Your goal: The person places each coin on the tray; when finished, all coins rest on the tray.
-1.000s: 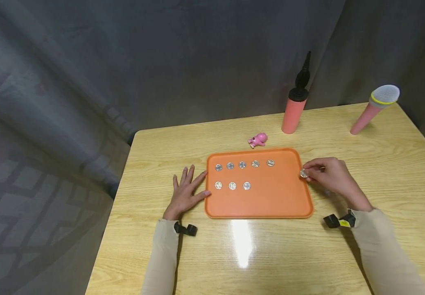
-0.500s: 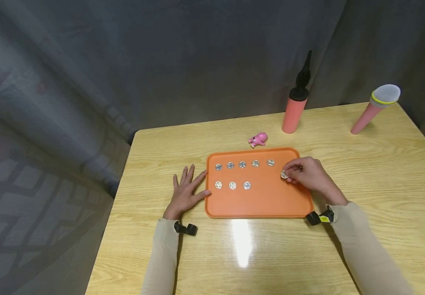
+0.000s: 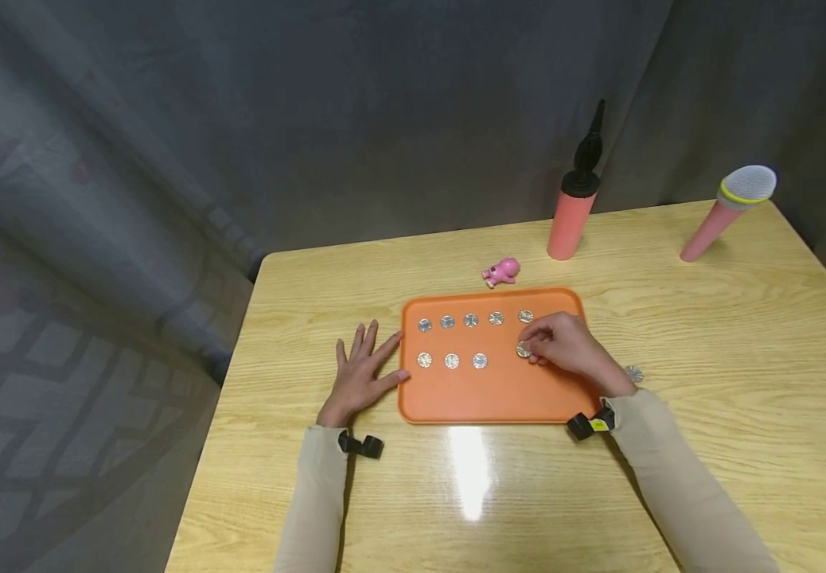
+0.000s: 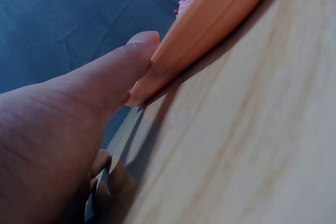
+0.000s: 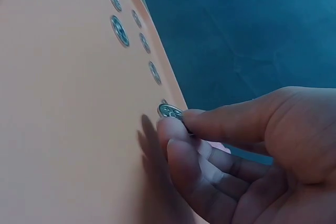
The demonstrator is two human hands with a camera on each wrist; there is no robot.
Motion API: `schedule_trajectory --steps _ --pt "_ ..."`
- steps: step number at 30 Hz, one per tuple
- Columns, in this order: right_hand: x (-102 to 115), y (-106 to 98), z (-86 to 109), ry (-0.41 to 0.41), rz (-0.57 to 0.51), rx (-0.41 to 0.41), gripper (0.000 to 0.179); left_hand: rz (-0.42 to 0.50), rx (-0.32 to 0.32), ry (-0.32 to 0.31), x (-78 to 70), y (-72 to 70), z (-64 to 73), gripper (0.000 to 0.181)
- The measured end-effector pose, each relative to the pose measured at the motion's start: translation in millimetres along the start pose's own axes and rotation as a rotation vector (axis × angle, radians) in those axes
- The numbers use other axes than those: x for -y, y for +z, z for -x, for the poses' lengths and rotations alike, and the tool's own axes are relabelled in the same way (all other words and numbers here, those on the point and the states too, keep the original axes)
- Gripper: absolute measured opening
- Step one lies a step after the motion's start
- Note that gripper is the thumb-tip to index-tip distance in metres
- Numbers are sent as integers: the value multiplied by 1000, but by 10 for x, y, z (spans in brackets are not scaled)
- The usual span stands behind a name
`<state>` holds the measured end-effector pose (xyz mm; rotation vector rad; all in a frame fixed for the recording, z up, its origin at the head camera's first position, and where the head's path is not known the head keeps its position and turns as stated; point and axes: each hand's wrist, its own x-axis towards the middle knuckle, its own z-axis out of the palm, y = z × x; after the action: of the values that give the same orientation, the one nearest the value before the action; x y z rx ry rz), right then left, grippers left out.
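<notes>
My right hand point(image 3: 566, 346) pinches a round silver coin point(image 5: 169, 110) between thumb and fingertips, low over the middle right of the orange tray point(image 3: 499, 406). On the tray lie two rows of similar coins: several in the back row point(image 3: 470, 320), and three in the front row point(image 3: 452, 361) to the left of the held one. At the tray's left side, my left hand point(image 3: 358, 380) lies with its fingers spread on the table. Its thumb point(image 4: 121, 66) and index fingertip touch the tray's rim.
Another coin point(image 3: 633, 373) lies on the table right of the tray, beside my right wrist. Behind the tray are a small pink figure point(image 3: 502, 272), a red hand pump point(image 3: 570, 223) with a black top, and a pink toy microphone point(image 3: 717, 223). A dark curtain point(image 3: 413, 119) hangs behind.
My right hand has carried the coin leftward from the tray's right rim to over the tray, near the front row's right end. The coin on the table has come into view. My left hand stays put.
</notes>
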<state>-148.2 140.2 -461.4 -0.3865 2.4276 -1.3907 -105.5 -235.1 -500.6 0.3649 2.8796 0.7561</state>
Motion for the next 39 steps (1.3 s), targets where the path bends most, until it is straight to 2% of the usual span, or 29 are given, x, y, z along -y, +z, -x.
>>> schedule_trajectory --steps 9,18,30,39 --pt "24 139 -77 -37 102 28 11 -4 2 0 -3 -7 2 71" --pt "89 210 -64 -95 298 -47 8 5 -1 1 -15 -16 4 71" --pt "107 239 -46 -127 347 -30 8 6 -8 10 -19 -17 8 71" --pt "109 252 -52 -193 372 -7 11 -9 -8 9 -20 -10 3 71"
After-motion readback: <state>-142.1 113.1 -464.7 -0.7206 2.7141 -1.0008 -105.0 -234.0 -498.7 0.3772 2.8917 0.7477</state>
